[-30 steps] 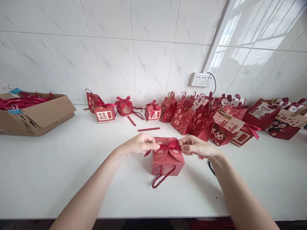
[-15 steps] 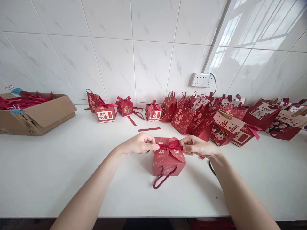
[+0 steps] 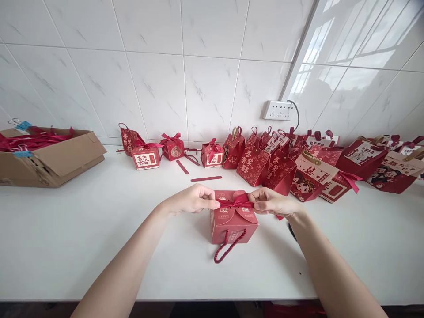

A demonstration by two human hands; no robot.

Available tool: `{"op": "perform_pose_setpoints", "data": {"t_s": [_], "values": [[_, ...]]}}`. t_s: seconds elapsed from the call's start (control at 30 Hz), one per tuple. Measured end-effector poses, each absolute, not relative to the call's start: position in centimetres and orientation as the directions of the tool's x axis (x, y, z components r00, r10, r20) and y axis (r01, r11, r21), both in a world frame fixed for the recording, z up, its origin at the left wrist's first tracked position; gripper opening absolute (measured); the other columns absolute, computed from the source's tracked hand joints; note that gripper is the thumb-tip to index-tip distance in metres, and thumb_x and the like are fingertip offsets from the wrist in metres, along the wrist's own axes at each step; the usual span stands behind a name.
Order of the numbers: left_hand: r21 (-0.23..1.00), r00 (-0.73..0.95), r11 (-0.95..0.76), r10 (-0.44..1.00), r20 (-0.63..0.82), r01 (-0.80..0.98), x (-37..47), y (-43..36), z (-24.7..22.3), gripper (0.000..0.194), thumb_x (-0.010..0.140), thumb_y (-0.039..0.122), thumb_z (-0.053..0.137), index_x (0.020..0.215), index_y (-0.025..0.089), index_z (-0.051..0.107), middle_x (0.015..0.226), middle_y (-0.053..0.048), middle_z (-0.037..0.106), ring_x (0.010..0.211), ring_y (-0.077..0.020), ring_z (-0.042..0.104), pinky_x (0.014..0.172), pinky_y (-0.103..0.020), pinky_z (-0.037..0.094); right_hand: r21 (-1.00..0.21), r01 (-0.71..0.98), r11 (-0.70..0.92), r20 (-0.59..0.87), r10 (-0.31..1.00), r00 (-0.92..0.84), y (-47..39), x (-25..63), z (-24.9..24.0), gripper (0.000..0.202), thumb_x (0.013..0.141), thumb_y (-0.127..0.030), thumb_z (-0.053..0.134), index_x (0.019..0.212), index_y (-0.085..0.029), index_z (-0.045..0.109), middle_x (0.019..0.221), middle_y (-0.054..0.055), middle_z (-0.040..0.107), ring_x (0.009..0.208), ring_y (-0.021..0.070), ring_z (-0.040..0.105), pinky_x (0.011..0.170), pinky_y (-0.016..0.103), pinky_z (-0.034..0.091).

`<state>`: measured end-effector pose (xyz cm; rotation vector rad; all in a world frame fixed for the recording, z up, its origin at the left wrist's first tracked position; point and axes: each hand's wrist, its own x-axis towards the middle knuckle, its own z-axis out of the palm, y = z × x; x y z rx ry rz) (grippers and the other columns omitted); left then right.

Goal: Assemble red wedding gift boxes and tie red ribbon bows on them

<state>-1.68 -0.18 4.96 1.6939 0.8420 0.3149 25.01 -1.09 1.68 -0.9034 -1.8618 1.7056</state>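
Observation:
A red gift box (image 3: 233,232) with pale printed lettering stands on the white table in front of me. Across its closed top flaps runs a dark red ribbon (image 3: 236,201), knotted in the middle. My left hand (image 3: 195,198) pinches the ribbon at the left of the knot. On the other side, my right hand (image 3: 273,202) grips the ribbon between thumb and fingers. A twisted cord handle (image 3: 228,251) hangs in a loop from the box's near side. The fingertips hide the ribbon's ends in part.
Several red gift boxes and bags (image 3: 253,165) line the wall from the middle to the right. A cardboard box (image 3: 69,154) of red ribbons sits at left. Flat red strips (image 3: 206,179) lie beyond my hands. A power strip (image 3: 280,110) is on the tiled wall.
The gift box has shifted very slightly to the right and toward me. Both hands keep hold of the ribbon in nearly the same place.

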Motion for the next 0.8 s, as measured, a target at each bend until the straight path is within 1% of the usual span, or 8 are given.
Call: {"op": "perform_pose_setpoints", "data": {"t_s": [0.23,0.4,0.53,0.6,0.67,0.7,0.77,0.8], "values": [[0.920,0.738,-0.117,0.638,-0.218,0.373,-1.8,-0.2,4.9,0.035,0.072,0.039,0.063,0.059,0.016,0.040,0.055,0.007,0.028,0.046,-0.0032,0.022,0.044,-0.020,0.015,-0.977,0.208,0.050,-0.109,0.720,-0.686,-1.0,25.6,1.6,0.030,0.069,-0.034,0.063,0.057,-0.017,0.041,0.049,-0.008,0.032,0.045,0.0033,0.022,0.042,0.020,0.013],[0.908,0.748,-0.149,0.626,-0.220,0.392,-1.8,-0.2,4.9,0.038,0.073,0.040,0.062,0.058,0.016,0.036,0.054,0.007,0.027,0.046,-0.0034,0.022,0.043,-0.020,0.016,-0.979,0.198,0.056,-0.100,0.714,-0.693,-0.8,25.7,1.4,0.032,0.069,-0.035,0.064,0.057,-0.017,0.040,0.050,-0.009,0.031,0.046,0.0036,0.021,0.044,0.020,0.013],[0.906,0.743,-0.141,0.628,-0.231,0.400,-1.8,-0.2,5.0,0.041,0.070,0.046,0.064,0.058,0.016,0.037,0.055,0.007,0.027,0.045,-0.0029,0.021,0.043,-0.020,0.015,-0.978,0.205,0.035,-0.116,0.729,-0.675,-0.8,25.7,1.2,0.036,0.067,-0.039,0.067,0.056,-0.017,0.041,0.049,-0.009,0.031,0.046,0.0035,0.021,0.044,0.021,0.013],[0.899,0.719,-0.134,0.654,-0.237,0.418,-1.8,-0.2,5.0,0.044,0.068,0.051,0.064,0.059,0.016,0.039,0.055,0.007,0.029,0.044,-0.0024,0.023,0.042,-0.019,0.016,-0.978,0.207,0.025,-0.122,0.738,-0.664,-0.7,26.0,1.1,0.039,0.065,-0.044,0.069,0.055,-0.016,0.044,0.047,-0.009,0.033,0.045,0.0035,0.022,0.043,0.020,0.015],[0.883,0.688,-0.128,0.680,-0.254,0.452,-1.9,-0.1,5.1,0.046,0.066,0.056,0.063,0.061,0.016,0.040,0.056,0.006,0.035,0.044,-0.0030,0.030,0.042,-0.019,0.020,-0.985,0.172,0.022,-0.099,0.746,-0.658,-0.6,26.7,1.0,0.043,0.061,-0.052,0.072,0.058,-0.015,0.050,0.046,-0.008,0.037,0.045,0.0042,0.026,0.043,0.020,0.021],[0.872,0.681,-0.124,0.679,-0.274,0.473,-2.0,0.0,5.1,0.048,0.066,0.060,0.062,0.063,0.016,0.040,0.057,0.005,0.038,0.045,-0.0041,0.035,0.041,-0.018,0.022,-0.990,0.143,0.020,-0.078,0.760,-0.645,-0.5,27.0,1.0,0.045,0.059,-0.055,0.072,0.060,-0.015,0.052,0.047,-0.007,0.038,0.045,0.0047,0.029,0.045,0.021,0.028],[0.840,0.693,-0.122,0.633,-0.344,0.528,-2.2,0.0,5.1,0.052,0.064,0.066,0.058,0.067,0.017,0.042,0.063,0.003,0.045,0.050,-0.0075,0.046,0.040,-0.018,0.025,-0.995,0.102,0.004,-0.056,0.813,-0.580,-0.4,27.6,1.0,0.045,0.060,-0.056,0.071,0.065,-0.015,0.056,0.052,-0.006,0.042,0.049,0.0064,0.037,0.056,0.026,0.040],[0.816,0.705,-0.131,0.591,-0.392,0.563,-2.2,0.0,5.0,0.054,0.063,0.068,0.057,0.070,0.016,0.044,0.066,0.001,0.048,0.053,-0.0091,0.049,0.039,-0.018,0.027,-0.995,0.105,-0.005,-0.061,0.840,-0.539,-0.3,27.7,1.0,0.042,0.062,-0.054,0.072,0.069,-0.015,0.057,0.056,-0.005,0.045,0.052,0.0076,0.042,0.064,0.028,0.044]]}}
